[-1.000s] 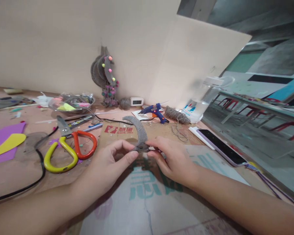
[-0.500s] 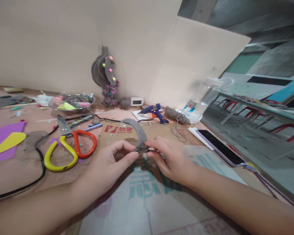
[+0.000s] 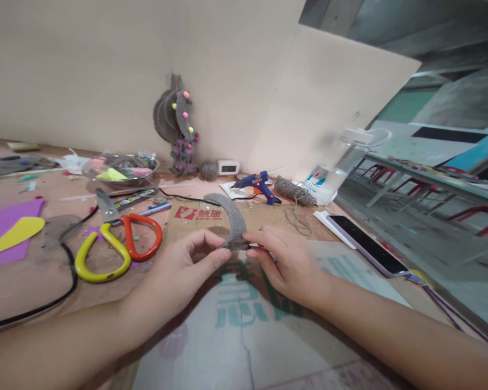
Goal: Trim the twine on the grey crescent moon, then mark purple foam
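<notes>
A grey, yarn-wrapped crescent (image 3: 235,215) stands up between my two hands, over a printed cardboard sheet (image 3: 195,346). My left hand (image 3: 197,260) pinches its lower end between thumb and fingers. On the other side, my right hand (image 3: 282,260) has thumb and index finger pressed together at the same lower end, by a small dark strand. Fingertips hide part of that end. Behind the crescent, a blue glue gun (image 3: 260,187) rests on a white pad, beside a bundle of grey yarn (image 3: 295,190).
Scissors with yellow and red handles (image 3: 101,253), a black cable (image 3: 71,271) and purple sheet (image 3: 8,233) lie left. A phone (image 3: 368,245) is right. Toward the back are a plastic bowl (image 3: 122,173), white clock (image 3: 228,167), hanging grey ornament (image 3: 168,119) and clear container (image 3: 337,168).
The view has shifted very slightly. The crescent is turned a little, showing more of its wrapped face, while both hands keep their pinch at its lower end.
</notes>
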Demonstrator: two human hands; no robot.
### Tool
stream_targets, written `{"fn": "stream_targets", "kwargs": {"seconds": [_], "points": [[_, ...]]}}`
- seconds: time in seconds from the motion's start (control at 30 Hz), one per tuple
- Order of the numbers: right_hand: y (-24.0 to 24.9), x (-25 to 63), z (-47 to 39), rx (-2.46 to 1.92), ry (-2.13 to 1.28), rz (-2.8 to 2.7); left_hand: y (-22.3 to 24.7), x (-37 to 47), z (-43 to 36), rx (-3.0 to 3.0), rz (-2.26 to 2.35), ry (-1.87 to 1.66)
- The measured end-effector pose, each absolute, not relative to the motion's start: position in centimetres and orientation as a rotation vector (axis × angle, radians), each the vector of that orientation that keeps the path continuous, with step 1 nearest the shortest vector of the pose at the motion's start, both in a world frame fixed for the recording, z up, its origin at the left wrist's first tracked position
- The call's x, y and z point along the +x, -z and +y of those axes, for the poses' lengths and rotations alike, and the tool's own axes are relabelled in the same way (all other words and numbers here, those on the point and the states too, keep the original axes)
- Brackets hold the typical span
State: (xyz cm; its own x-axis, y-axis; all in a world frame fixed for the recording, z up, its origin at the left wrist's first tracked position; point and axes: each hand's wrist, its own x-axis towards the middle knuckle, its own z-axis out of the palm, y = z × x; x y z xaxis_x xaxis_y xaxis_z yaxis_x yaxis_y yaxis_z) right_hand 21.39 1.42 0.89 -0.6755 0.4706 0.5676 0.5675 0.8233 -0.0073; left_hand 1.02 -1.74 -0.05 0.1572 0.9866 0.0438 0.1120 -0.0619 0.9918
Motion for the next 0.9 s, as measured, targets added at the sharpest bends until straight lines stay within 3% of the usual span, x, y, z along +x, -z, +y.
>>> {"fn": "stream_targets", "kwargs": {"seconds": [0.9], "points": [[-0.79, 21.46, 1.71, -0.762, 0.181, -2.41, -0.16, 1.02, -1.85, 1.394, 1.137, -1.057]]}}
